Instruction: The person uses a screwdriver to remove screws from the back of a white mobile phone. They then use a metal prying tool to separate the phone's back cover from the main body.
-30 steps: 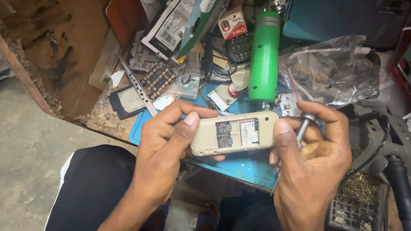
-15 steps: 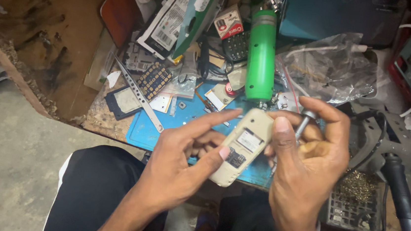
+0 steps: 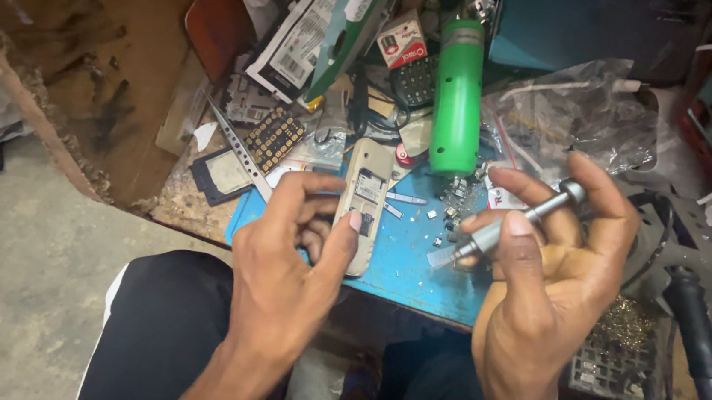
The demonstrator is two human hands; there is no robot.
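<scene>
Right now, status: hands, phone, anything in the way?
Left hand grips beige phone body, back up, upright over blue mat. Right hand holds metal screwdriver, tip clear of phone. Loose small parts on mat beside it.

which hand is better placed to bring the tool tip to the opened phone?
Right, probably. The right hand already grips the metal tool, tip aimed toward the phone. The left hand is occupied holding that phone upright over the blue mat.

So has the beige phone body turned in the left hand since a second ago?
Yes. The phone body lay crosswise below the green tool; now it stands lengthwise, left of it, held by the left hand alone.
</scene>
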